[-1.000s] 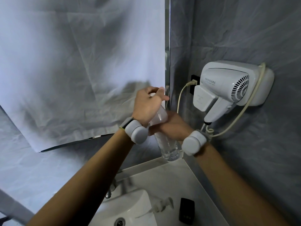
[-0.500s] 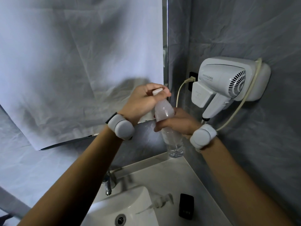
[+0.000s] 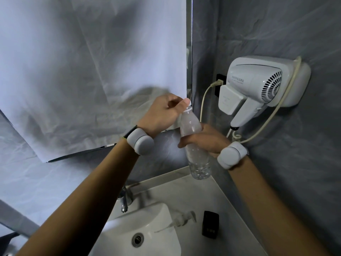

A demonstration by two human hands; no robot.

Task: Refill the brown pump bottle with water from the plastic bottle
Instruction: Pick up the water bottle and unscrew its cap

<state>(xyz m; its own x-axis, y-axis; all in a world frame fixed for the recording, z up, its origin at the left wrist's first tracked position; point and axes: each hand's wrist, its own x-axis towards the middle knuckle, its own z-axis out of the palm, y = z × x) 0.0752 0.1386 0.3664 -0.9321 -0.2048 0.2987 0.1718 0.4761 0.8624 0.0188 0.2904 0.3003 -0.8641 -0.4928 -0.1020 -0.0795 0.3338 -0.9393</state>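
A clear plastic bottle [image 3: 200, 163] is held upright in the air above the back corner of the counter. My right hand [image 3: 206, 141] wraps around its middle. My left hand [image 3: 162, 115] pinches the white cap [image 3: 188, 104] at the bottle's top between thumb and fingers. The dark brown pump bottle [image 3: 210, 227] stands on the counter below, with no pump on it. A white pump head [image 3: 184, 217] with its tube lies on the counter between that bottle and the sink.
A white sink basin [image 3: 162, 211] with a chrome faucet [image 3: 124, 200] sits at the bottom left. On the right wall hangs a white hair dryer [image 3: 258, 80] with a looping cord. A white sheet [image 3: 92, 71] covers the mirror behind my hands.
My left hand has shifted from covering the bottle's top to pinching the cap with its fingertips. The bottle has tilted slightly and sits a little higher above the counter.
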